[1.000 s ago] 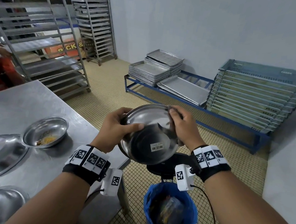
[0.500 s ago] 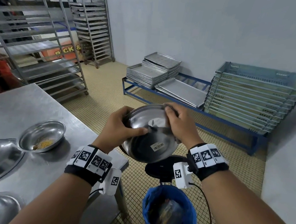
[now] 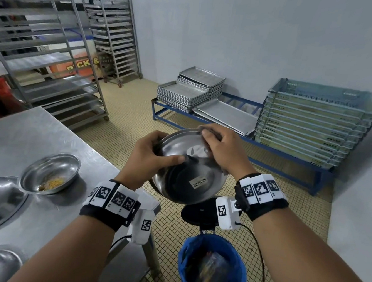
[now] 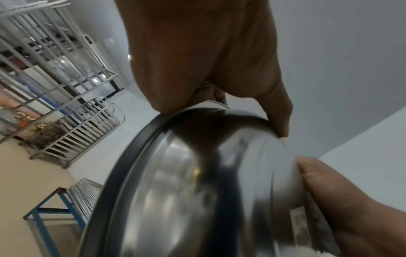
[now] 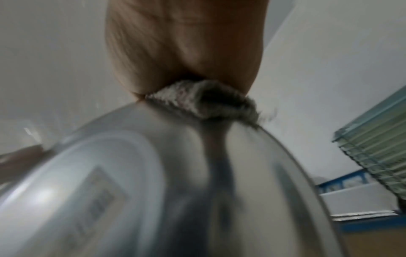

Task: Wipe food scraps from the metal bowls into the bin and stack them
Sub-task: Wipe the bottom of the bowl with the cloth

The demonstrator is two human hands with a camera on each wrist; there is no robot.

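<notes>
My left hand [image 3: 147,157] grips the tipped metal bowl [image 3: 190,182] at its rim, mid-frame above the blue-lined bin [image 3: 212,268]. My right hand [image 3: 220,151] curls over the far rim, clutching a grey cloth [image 5: 204,100]; those fingertips are hidden behind the bowl, whose inside faces away. Both wrist views are blurred.

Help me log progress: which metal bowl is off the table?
The barcode-stickered bowl, gripped by the left hand above the blue bin; the others sit on the table.
</notes>
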